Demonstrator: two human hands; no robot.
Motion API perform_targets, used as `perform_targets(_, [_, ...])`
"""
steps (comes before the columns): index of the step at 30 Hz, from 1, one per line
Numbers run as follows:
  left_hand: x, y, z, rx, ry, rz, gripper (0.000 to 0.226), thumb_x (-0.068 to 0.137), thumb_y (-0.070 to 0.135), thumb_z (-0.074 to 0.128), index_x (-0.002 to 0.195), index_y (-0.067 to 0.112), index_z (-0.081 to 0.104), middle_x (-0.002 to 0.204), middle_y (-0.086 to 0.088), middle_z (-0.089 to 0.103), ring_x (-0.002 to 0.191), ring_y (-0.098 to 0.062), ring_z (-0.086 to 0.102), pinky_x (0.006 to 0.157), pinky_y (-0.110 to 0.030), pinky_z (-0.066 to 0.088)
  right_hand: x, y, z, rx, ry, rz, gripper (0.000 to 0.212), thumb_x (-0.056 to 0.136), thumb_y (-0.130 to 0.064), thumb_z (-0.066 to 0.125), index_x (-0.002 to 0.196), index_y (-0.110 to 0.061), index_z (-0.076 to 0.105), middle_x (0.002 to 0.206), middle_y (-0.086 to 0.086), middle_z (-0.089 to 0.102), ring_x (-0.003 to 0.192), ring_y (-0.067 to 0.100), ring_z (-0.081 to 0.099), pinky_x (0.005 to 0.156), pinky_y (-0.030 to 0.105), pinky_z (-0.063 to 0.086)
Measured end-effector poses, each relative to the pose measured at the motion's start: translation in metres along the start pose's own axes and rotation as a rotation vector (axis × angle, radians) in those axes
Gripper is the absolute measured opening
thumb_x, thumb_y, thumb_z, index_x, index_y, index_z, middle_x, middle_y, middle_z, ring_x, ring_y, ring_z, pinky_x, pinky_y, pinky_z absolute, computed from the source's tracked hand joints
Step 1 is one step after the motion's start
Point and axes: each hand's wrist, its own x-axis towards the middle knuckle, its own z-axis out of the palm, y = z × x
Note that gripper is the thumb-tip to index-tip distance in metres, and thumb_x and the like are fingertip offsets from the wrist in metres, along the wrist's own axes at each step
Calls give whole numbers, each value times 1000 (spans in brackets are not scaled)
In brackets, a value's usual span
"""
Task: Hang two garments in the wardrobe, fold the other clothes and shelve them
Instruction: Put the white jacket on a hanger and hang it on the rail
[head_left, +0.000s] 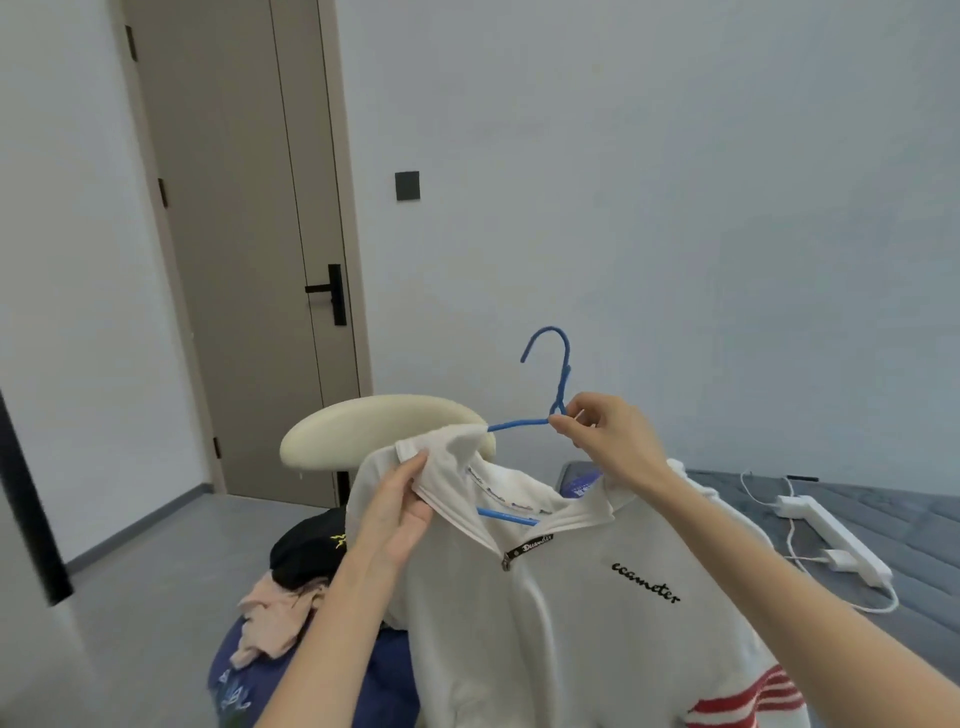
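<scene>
at left a pile of clothes lies below the cream chair back; my left hand pinches the collar of the white sweatshirt, held up before me; the blue hanger sits partly inside its neck; my right hand pinches the hanger's stem; a power strip lies on the bed.

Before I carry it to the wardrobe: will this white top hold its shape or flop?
Likely floppy: the top sags in folds under the hanger. It could slip, since one hanger arm shows bare above the collar.
</scene>
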Motion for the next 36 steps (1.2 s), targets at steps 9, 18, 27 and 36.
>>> perform_targets(9, [2, -35, -25, -46, 131, -26, 11, 95, 16, 53, 98, 9, 62, 82, -5, 72, 71, -13, 70, 62, -27, 59, -17, 49, 18, 24, 32, 167, 25, 84, -44, 62, 69, -25, 59, 50, -19, 53, 52, 3, 45, 54, 26, 32])
perform_targets(18, [-2, -95, -41, 596, 61, 64, 12, 90, 13, 60, 79, 10, 57, 77, -4, 54, 74, -16, 51, 73, -30, 42, -58, 117, 75, -68, -178, 297, 33, 87, -39, 58, 62, -25, 41, 52, -9, 48, 54, 8, 41, 51, 26, 32])
perform_targets(27, [-7, -92, -61, 394, -66, -139, 26, 76, 18, 67, 70, 13, 42, 80, -12, 48, 73, -18, 52, 68, -27, 47, -45, 111, 67, 78, -8, 355, 27, 88, -36, 54, 69, -22, 42, 65, -5, 55, 61, 15, 45, 58, 29, 34])
perform_targets(36, [23, -84, -53, -143, 49, -191, 33, 95, 20, 49, 79, 12, 76, 105, -6, 71, 101, -19, 65, 95, -37, 45, -57, 119, 71, 70, -54, 235, 35, 90, -39, 57, 64, -29, 36, 56, -14, 47, 57, 8, 38, 59, 30, 34])
